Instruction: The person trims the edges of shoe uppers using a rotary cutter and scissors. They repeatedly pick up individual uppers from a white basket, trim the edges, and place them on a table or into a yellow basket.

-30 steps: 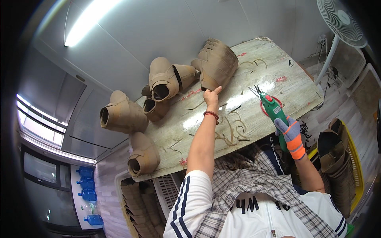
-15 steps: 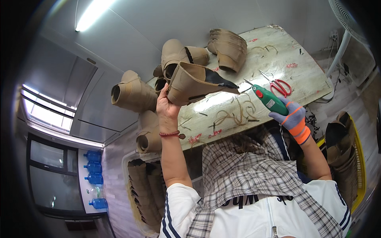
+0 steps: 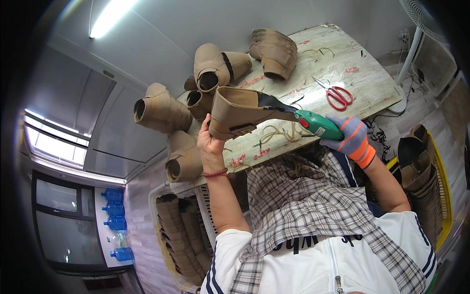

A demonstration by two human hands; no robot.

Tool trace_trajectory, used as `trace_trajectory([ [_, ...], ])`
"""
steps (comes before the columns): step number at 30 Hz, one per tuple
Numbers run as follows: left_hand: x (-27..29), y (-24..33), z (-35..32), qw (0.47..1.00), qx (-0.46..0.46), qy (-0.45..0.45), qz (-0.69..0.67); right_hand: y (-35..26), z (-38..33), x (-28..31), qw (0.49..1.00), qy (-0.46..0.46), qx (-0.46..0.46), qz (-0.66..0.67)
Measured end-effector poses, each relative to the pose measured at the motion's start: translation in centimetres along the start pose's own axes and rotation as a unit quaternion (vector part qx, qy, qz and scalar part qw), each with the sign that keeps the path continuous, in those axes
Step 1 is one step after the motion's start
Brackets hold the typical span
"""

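My bare left hand (image 3: 211,142) grips a tan shoe upper (image 3: 237,115) at its broad end and holds it above the near part of the table. Its black-lined narrow end stretches to the right. In my gloved right hand (image 3: 353,139) is a green electric hand tool (image 3: 320,126) with a red button. The tool's front end meets the narrow end of the upper, and its thin tip is hidden there. Red-handled scissors (image 3: 339,97) lie with blades apart on the table, beyond the tool.
More shoe uppers (image 3: 161,111) are piled along the table's left side, with a nested stack (image 3: 274,54) at the back. Loose cord scraps litter the pale table (image 3: 338,59). A yellow basket (image 3: 443,181) of uppers stands at right, a white crate (image 3: 155,206) at left.
My right hand has brought the tool left, so its tip now meets the upper's narrow end. The upper has tilted slightly in my left hand. The whole view has shifted a little.
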State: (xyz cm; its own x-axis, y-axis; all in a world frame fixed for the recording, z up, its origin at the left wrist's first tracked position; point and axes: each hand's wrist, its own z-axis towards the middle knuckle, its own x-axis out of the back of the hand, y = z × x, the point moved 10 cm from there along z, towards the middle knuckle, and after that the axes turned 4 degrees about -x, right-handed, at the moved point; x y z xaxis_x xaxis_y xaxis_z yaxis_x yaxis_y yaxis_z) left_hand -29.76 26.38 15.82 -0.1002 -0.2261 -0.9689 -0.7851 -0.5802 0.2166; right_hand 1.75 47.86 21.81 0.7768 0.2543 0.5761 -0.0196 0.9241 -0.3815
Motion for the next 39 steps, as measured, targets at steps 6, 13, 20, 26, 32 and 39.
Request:
trace_trajectory([
  [6,-0.2,-2.0,0.3,0.998,0.041,-0.022,-0.031,-1.2,0.6,0.1,1.0,-0.002,0.01,0.015],
  [13,0.7,-2.6,1.3,1.0,-0.004,0.024,0.0,-0.9,0.7,-0.2,0.999,0.004,0.004,0.046],
  [20,-1.0,-3.8,0.8,1.0,-0.017,0.017,0.005,-1.4,1.4,0.0,0.998,0.016,0.01,0.062],
  [26,-3.2,-5.6,-0.4,0.999,-0.039,-0.017,0.013,-1.3,1.8,-0.8,0.996,0.003,-0.006,0.094],
  [32,-4.3,-6.3,-1.3,0.987,-0.133,-0.025,0.085,-1.4,2.3,-1.5,0.989,-0.023,-0.065,0.13],
  [39,-6.0,-8.3,-2.4,0.936,-0.216,-0.11,0.257,1.3,0.1,-4.1,0.917,-0.046,-0.235,0.318],
])
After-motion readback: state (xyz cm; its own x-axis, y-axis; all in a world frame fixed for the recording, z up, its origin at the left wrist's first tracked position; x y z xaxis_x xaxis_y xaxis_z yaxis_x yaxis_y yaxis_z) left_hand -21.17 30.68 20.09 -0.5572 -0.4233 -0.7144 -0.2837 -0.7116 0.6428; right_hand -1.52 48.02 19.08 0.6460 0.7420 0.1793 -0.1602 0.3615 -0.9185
